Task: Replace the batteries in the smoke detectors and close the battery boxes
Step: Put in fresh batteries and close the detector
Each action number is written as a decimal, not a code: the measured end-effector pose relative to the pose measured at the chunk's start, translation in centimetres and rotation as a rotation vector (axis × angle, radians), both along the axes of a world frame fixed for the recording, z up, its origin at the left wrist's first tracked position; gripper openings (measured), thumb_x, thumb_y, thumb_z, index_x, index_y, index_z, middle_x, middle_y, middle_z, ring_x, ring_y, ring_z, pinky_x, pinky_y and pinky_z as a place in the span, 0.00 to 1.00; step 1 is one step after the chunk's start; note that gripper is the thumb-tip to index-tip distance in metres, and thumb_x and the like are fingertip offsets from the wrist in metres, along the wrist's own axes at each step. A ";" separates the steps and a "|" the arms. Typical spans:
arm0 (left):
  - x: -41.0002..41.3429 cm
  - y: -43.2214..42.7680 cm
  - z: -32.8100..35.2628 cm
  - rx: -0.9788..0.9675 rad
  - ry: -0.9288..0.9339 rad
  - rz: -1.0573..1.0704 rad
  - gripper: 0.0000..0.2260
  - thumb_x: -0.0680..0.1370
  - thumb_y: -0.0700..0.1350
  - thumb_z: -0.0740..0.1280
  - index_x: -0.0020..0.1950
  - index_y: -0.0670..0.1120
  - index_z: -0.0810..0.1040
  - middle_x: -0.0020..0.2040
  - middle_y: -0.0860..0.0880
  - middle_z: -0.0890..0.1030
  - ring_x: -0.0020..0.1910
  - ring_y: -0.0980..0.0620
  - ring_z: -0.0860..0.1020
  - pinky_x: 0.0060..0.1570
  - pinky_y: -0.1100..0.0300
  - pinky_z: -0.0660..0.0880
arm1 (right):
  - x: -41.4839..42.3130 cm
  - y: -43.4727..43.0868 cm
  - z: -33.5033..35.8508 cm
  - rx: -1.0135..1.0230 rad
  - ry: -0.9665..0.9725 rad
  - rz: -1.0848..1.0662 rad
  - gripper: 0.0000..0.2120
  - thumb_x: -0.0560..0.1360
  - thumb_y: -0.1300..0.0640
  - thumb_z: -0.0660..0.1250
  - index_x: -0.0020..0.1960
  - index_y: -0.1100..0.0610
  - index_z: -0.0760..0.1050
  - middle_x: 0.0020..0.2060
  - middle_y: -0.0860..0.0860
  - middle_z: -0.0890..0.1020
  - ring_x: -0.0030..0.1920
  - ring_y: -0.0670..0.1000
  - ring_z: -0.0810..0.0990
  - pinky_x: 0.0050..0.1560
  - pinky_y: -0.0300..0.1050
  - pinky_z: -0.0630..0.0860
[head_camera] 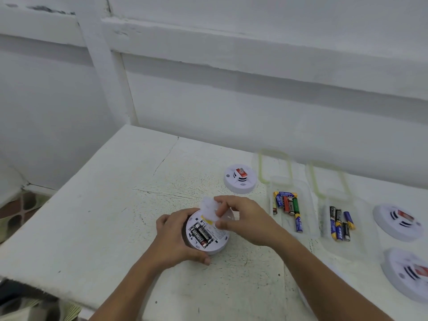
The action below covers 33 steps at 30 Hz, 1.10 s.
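A white smoke detector (pixel 214 245) lies back-up on the table, its battery bay uncovered with two black batteries (pixel 201 235) inside. My left hand (pixel 172 239) grips its left rim. My right hand (pixel 245 218) pinches the white battery cover (pixel 209 208), tilted above the detector's far edge. Another detector (pixel 240 179) sits face-up beyond them. Two more detectors (pixel 397 222) (pixel 407 273) lie at the right.
Two clear plastic containers hold loose batteries: a mixed-colour lot (pixel 287 205) in the left container and black-and-blue ones (pixel 341 222) in the right container. The white table (pixel 111 205) ends at the left and near edges. A white wall runs behind.
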State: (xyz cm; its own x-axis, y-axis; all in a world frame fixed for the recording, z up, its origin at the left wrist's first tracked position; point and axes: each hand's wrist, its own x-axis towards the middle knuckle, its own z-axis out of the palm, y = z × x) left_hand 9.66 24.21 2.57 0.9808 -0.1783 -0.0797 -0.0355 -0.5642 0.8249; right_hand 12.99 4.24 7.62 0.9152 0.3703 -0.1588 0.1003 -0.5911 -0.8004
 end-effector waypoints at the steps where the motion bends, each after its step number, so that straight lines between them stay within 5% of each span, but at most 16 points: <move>1: 0.0 0.0 0.1 0.000 0.002 0.001 0.41 0.43 0.63 0.76 0.55 0.66 0.67 0.55 0.68 0.70 0.51 0.87 0.47 0.61 0.58 0.55 | -0.1 0.1 0.2 -0.049 -0.023 0.072 0.08 0.71 0.56 0.73 0.43 0.46 0.74 0.65 0.41 0.74 0.63 0.40 0.70 0.63 0.39 0.66; 5: 0.0 0.2 -0.2 0.018 -0.024 -0.021 0.42 0.44 0.62 0.77 0.56 0.67 0.68 0.56 0.67 0.70 0.53 0.85 0.51 0.61 0.63 0.55 | 0.1 0.4 0.2 -0.226 -0.143 0.298 0.08 0.72 0.59 0.70 0.51 0.56 0.76 0.66 0.43 0.74 0.67 0.42 0.68 0.62 0.35 0.63; 11: 0.0 0.3 -0.2 0.032 -0.069 -0.050 0.41 0.45 0.61 0.77 0.56 0.69 0.67 0.57 0.68 0.71 0.55 0.84 0.53 0.61 0.65 0.54 | 0.7 1.0 0.2 -0.437 -0.199 0.494 0.09 0.74 0.62 0.67 0.53 0.56 0.75 0.71 0.44 0.69 0.69 0.50 0.68 0.65 0.47 0.67; 33: 0.5 0.6 -1.4 0.081 -0.115 -0.056 0.43 0.45 0.64 0.78 0.58 0.70 0.67 0.59 0.68 0.73 0.60 0.77 0.61 0.62 0.69 0.50 | 1.1 1.2 0.2 -0.454 -0.260 0.573 0.08 0.73 0.65 0.64 0.51 0.59 0.76 0.71 0.45 0.69 0.70 0.50 0.68 0.65 0.46 0.68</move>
State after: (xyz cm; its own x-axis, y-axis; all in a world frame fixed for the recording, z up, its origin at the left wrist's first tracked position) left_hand 10.20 24.78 1.18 0.9728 -0.2309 0.0161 -0.1606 -0.6232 0.7654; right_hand 14.10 5.48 7.81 0.6289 0.7472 -0.2149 0.6407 -0.6547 -0.4012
